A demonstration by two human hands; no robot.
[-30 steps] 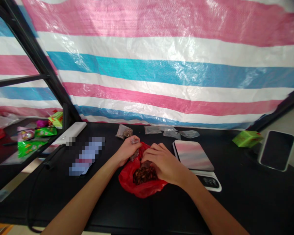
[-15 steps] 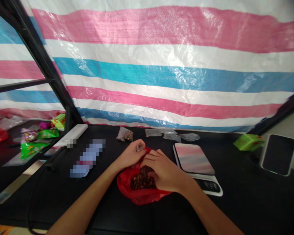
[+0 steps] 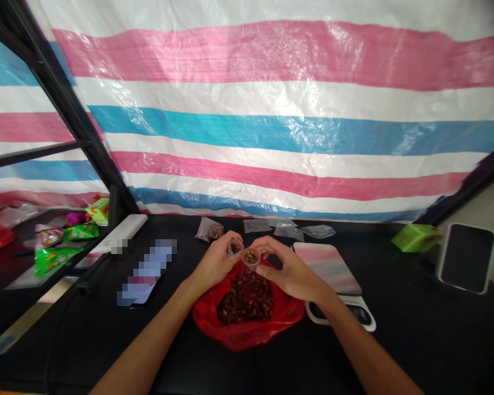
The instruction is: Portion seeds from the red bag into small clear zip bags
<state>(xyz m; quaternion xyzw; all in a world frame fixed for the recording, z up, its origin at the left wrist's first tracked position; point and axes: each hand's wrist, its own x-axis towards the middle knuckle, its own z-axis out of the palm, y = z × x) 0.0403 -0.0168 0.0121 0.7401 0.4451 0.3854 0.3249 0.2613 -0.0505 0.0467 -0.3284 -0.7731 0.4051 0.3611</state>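
Left hand [image 3: 212,266] pinching a small clear pouch [image 3: 235,248], right hand [image 3: 291,270] pinching a second clear pouch [image 3: 251,258] of brown bits! Both sit right above a red plastic bag [image 3: 247,329].

This looks like a makeshift packing corner rather than a home kitchen or a proper shop. A striped pink, white and blue woven plastic tarpaulin [image 3: 271,126] hangs as a wall across the back, held by a black metal frame [image 3: 61,104] at upper left. On the black tabletop [image 3: 395,340] sit a digital scale [image 3: 327,263] and, along the back edge, small clear plastic bags [image 3: 288,229], with bright snack packets [image 3: 51,247] at far left
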